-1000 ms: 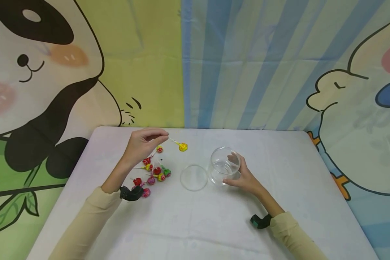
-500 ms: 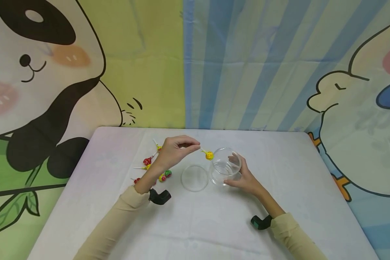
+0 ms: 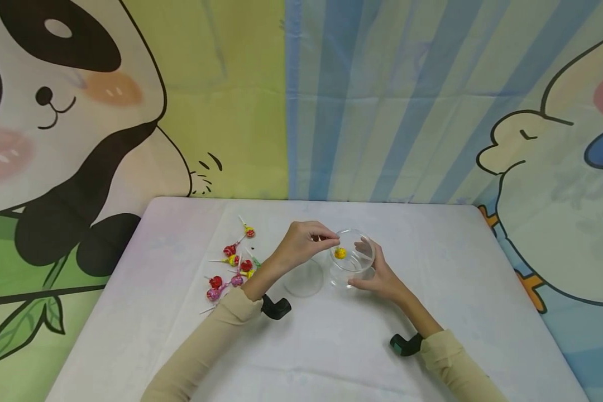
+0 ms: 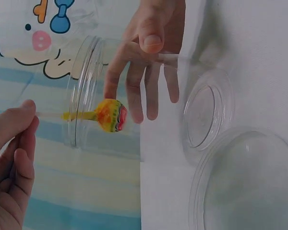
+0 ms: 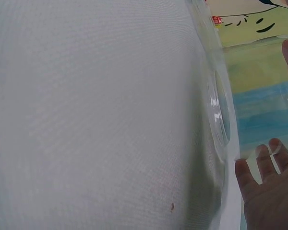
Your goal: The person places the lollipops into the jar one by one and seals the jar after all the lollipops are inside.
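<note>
Between thumb and fingertips my left hand [image 3: 305,244] pinches the white stick of a yellow-wrapped lollipop [image 4: 110,115]. Its candy end is inside the mouth of a clear jar [image 3: 353,269], while the stick's end sticks out past the rim in the left wrist view. My right hand [image 3: 380,274] holds the jar from the right, thumb at the near side and fingers round the far side. Through the clear wall, those fingers show in the left wrist view. A round clear lid [image 3: 304,280] lies flat on the table just left of the jar, partly behind my left hand.
Several wrapped lollipops [image 3: 233,259] in red, yellow, pink and green lie scattered on the white-covered table [image 3: 362,346], left of the lid. My left forearm passes over part of them. A printed cartoon curtain [image 3: 382,111] hangs behind the table's back edge.
My left hand has carried the yellow lollipop rightward from above the scattered lollipops into the jar's mouth. The right hand and the jar have stayed in place.
</note>
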The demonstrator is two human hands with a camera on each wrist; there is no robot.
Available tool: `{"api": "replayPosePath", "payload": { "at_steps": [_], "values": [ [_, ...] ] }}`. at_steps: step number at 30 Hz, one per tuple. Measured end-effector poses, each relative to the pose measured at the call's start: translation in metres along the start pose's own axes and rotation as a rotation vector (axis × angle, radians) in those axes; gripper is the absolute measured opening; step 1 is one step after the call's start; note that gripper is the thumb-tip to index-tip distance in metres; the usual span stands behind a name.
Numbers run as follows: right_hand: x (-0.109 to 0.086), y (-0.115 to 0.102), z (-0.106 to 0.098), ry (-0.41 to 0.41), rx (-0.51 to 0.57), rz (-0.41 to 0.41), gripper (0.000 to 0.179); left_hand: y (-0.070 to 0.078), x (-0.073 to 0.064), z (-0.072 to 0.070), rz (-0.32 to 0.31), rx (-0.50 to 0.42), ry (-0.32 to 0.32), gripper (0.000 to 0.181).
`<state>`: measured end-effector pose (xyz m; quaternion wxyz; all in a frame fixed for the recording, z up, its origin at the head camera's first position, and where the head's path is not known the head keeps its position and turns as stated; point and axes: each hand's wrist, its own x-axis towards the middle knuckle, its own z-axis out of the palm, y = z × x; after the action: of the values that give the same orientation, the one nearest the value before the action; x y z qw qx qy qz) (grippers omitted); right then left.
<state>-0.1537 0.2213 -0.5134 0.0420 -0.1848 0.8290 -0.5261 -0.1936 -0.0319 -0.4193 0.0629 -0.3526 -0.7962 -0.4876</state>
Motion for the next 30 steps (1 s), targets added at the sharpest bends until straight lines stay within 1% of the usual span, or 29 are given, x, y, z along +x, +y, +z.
{"api": "replayPosePath", "payload": {
  "at_steps": [2,5,9,13,17,21,28,30],
  "values": [
    [0.001,0.000,0.000,-0.003,-0.006,-0.003,0.106,0.002,0.002,0.004,0.025,0.056,-0.010,0.011],
    [0.001,0.000,0.000,-0.006,-0.010,-0.011,0.106,0.004,0.004,0.009,0.024,0.139,-0.038,0.010],
    [0.000,0.000,-0.001,-0.006,-0.010,-0.010,0.106,0.010,0.006,0.015,-0.048,0.263,-0.088,0.012],
    [-0.001,-0.001,-0.002,-0.011,-0.005,-0.002,0.104,0.015,0.007,0.018,-0.116,0.356,-0.134,0.013],
    [-0.001,0.000,-0.002,-0.013,0.002,0.004,0.104,0.017,0.008,0.022,-0.137,0.414,-0.168,0.012],
    [-0.002,0.001,-0.002,-0.008,0.014,0.008,0.103,0.020,0.014,0.022,-0.148,0.460,-0.186,0.011],
    [-0.001,0.000,-0.003,-0.017,0.033,-0.008,0.102,0.026,0.024,0.023,-0.194,0.496,-0.259,0.011],
    [-0.001,0.000,-0.002,-0.019,0.040,-0.009,0.102,0.026,0.025,0.025,-0.205,0.503,-0.270,0.011]
  ]
}}
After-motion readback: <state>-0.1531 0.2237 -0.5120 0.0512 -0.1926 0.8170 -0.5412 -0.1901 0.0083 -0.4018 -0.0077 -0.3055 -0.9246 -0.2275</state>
